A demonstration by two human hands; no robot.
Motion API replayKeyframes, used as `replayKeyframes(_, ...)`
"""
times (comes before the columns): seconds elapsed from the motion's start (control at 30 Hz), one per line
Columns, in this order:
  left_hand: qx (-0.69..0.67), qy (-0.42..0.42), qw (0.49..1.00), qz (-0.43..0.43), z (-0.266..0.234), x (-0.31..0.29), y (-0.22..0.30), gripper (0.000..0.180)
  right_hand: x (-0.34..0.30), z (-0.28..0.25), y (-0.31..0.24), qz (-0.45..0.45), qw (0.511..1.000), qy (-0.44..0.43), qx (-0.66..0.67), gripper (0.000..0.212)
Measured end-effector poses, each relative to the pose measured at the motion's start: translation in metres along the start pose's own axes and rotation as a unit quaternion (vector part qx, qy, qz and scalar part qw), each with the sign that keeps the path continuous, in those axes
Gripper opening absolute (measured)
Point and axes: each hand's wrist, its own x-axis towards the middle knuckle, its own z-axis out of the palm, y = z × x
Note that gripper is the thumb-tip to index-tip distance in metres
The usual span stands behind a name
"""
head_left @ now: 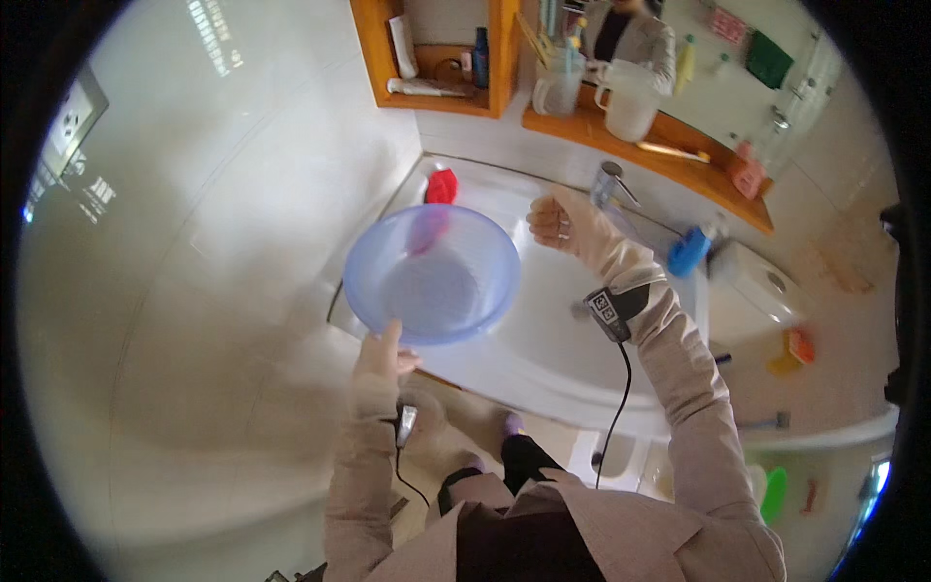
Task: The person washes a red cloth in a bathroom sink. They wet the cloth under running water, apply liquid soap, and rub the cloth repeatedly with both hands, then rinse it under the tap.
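Observation:
A translucent blue plastic basin [436, 296] is over the left part of the white washbasin [567, 335]. My left hand [383, 364] grips its near-left rim, thumb at the edge and fingers below. My right hand [561, 223] is apart from the basin, to its right and near the metal faucet [608, 182]. Its fingers are curled in, and nothing shows in them. A red object [441, 186] lies behind the basin at the back left of the washbasin; its kind is unclear. Part of it shows pink through the basin wall.
A wooden shelf [669, 145] below the mirror carries a frosted pitcher [630, 102] and a toothbrush [674, 151]. A blue bottle [689, 252] stands right of the faucet. The wooden cabinet [504, 58] holds tubes and bottles. Cables hang from devices on both wrists.

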Motion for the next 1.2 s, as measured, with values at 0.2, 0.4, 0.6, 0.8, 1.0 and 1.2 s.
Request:
replayKeyframes(0.2,0.101,0.088,0.969,0.208,-0.016,-0.044,0.014,0.051,0.139,-0.015,0.022,0.052,0.997,-0.052,-0.021,0.040)
replayKeyframes(0.4,-0.129,0.179,0.973,0.064,-0.035,-0.119,-0.001,0.070,0.251,0.025,0.131,-0.057,0.951,-0.175,-0.249,0.074)
replayKeyframes(0.6,-0.105,0.273,0.956,0.027,-0.028,-0.135,-0.021,0.081,0.274,0.089,0.176,-0.113,0.845,-0.091,-0.514,0.094)
replayKeyframes(0.8,-0.122,0.217,0.968,0.016,-0.025,-0.124,-0.013,0.070,0.278,0.100,0.183,-0.195,0.792,-0.089,-0.572,0.023)
replayKeyframes(1.0,-0.130,0.163,0.977,0.047,-0.019,-0.083,0.019,0.062,0.232,0.033,0.163,-0.101,0.938,-0.045,-0.328,0.023)
replayKeyframes(1.2,-0.121,0.047,0.990,0.050,0.011,-0.018,0.054,0.058,0.081,-0.077,0.133,0.010,0.960,-0.065,-0.271,0.019)
